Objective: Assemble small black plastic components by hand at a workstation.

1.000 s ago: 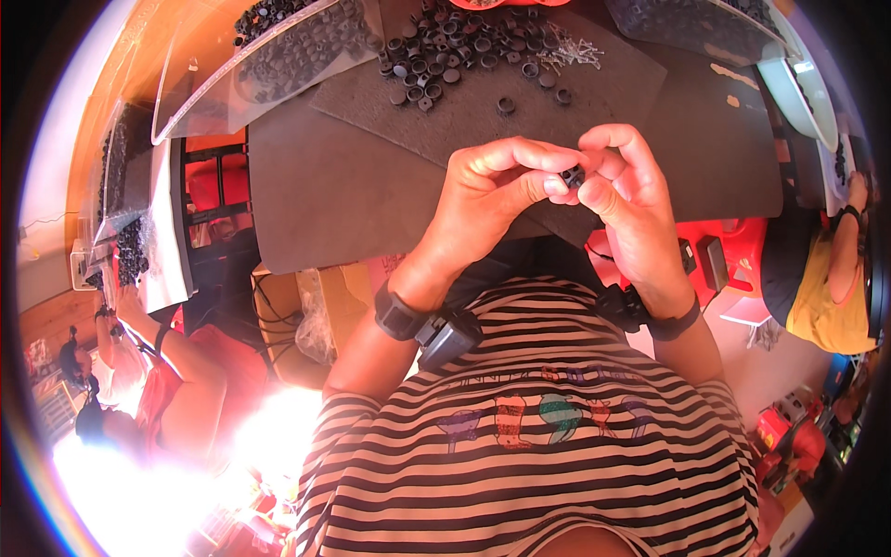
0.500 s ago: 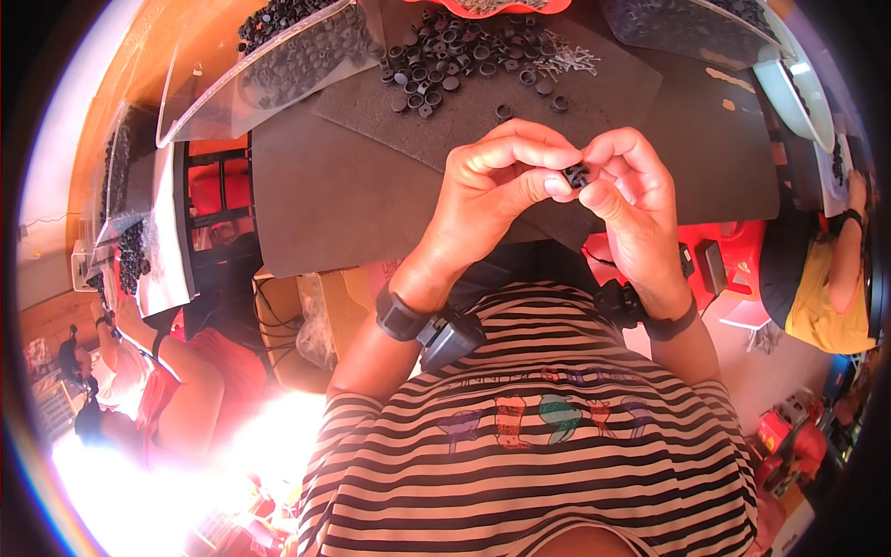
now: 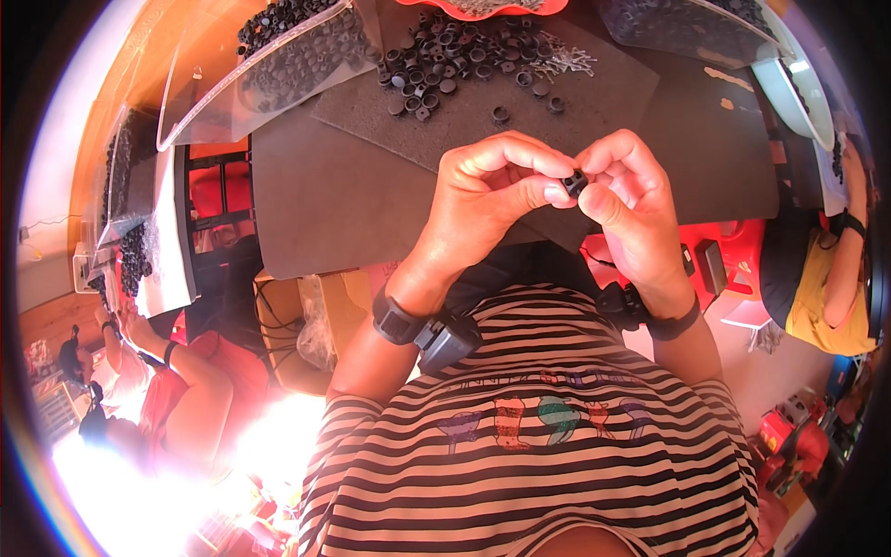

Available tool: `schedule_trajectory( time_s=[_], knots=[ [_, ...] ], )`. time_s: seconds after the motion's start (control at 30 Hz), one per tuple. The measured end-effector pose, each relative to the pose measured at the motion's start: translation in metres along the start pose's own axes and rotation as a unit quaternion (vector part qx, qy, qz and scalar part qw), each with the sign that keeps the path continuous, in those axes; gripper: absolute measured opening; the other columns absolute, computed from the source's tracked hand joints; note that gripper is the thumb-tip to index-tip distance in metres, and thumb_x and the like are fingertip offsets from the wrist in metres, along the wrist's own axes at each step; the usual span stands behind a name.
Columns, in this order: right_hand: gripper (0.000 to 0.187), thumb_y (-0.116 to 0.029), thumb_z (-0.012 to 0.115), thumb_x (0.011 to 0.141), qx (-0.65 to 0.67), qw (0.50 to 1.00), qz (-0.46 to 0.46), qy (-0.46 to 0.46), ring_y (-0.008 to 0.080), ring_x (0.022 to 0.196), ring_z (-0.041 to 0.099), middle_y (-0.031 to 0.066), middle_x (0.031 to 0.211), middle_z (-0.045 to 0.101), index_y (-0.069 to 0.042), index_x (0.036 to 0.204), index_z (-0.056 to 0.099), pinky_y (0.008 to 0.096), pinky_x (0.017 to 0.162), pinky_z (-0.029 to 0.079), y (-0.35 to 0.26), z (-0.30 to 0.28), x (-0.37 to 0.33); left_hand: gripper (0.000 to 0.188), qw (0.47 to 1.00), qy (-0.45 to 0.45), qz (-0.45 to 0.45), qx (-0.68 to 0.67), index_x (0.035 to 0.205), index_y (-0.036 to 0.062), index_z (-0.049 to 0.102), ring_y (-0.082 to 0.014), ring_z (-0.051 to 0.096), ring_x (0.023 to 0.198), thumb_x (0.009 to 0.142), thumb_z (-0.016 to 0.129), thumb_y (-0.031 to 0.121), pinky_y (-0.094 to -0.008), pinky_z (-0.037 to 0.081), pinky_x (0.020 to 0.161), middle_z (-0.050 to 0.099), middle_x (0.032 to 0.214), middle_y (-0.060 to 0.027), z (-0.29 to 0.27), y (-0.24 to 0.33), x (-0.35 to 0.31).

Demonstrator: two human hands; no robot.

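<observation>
Above the near part of the table, a small black plastic piece with openings in it is pinched between both hands. My left hand is closed, its thumb and forefinger tips on the piece's left side. Meeting it from the right, my right hand grips the same piece with thumb and fingers. Beyond the hands lies a loose pile of round black caps and rings on a dark mat. Thin metal pins are heaped at the pile's right side.
A clear bin of black parts stands at the far left, another clear bin at the far right. A red tray sits at the back, a pale basin at the right edge. Other people's arms show at both sides.
The black piece has turned slightly between my fingertips, showing a different face. Both hands have barely shifted. At the left and right edges, other people's arms have moved a little.
</observation>
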State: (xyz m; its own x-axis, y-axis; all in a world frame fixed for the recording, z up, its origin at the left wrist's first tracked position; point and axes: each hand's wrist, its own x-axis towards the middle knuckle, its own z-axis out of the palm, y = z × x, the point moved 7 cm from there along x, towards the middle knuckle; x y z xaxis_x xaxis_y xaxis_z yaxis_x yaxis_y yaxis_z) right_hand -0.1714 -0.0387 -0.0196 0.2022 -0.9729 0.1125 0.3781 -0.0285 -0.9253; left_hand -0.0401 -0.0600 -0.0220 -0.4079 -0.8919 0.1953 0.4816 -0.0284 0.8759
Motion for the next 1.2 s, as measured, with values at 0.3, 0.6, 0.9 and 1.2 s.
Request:
schedule_trajectory(
  time_s=[0.3,0.6,0.9,1.2],
  knots=[
    [0.022,0.002,0.066,0.083,-0.034,0.994,-0.105,0.016,0.0101,0.085,0.059,0.0045,0.092,0.059,0.001,0.101,0.052,0.0242,0.077,0.048,-0.013,0.014,-0.004,0.021,0.999,-0.003,0.039,-0.006,0.102,-0.0021,0.063,-0.0151,0.064,0.089,0.081,0.065,-0.007,-0.0301,0.054,0.082,0.066,0.096,-0.0089,0.001,0.007,-0.002],
    [0.024,0.000,0.068,0.083,-0.103,0.977,-0.187,0.000,0.0131,0.081,0.059,0.0087,0.093,0.061,0.004,0.104,0.058,0.0250,0.072,0.048,-0.031,0.021,-0.005,0.033,0.999,-0.017,0.041,0.003,0.115,-0.0022,0.060,-0.0148,0.061,0.095,0.082,0.064,-0.007,-0.0287,0.053,0.084,0.060,0.108,-0.0090,0.005,0.016,-0.008],
    [0.022,-0.003,0.072,0.077,-0.221,0.938,-0.264,0.032,0.0174,0.072,0.062,0.0105,0.085,0.065,0.001,0.096,0.063,0.0268,0.064,0.049,-0.041,0.026,-0.007,0.034,0.999,0.030,0.011,-0.017,0.114,-0.0018,0.061,-0.0132,0.062,0.092,0.081,0.067,-0.006,-0.0288,0.053,0.084,0.065,0.099,-0.0068,0.007,0.017,-0.013],
    [0.022,-0.003,0.073,0.076,-0.225,0.936,-0.271,0.031,0.0183,0.071,0.063,0.0111,0.082,0.064,0.001,0.094,0.062,0.0263,0.062,0.049,-0.042,0.026,-0.009,0.031,0.999,0.032,0.004,0.005,0.112,-0.0014,0.062,-0.0138,0.063,0.091,0.081,0.066,-0.006,-0.0287,0.052,0.084,0.066,0.099,-0.0077,0.007,0.019,-0.015]
  ],
)
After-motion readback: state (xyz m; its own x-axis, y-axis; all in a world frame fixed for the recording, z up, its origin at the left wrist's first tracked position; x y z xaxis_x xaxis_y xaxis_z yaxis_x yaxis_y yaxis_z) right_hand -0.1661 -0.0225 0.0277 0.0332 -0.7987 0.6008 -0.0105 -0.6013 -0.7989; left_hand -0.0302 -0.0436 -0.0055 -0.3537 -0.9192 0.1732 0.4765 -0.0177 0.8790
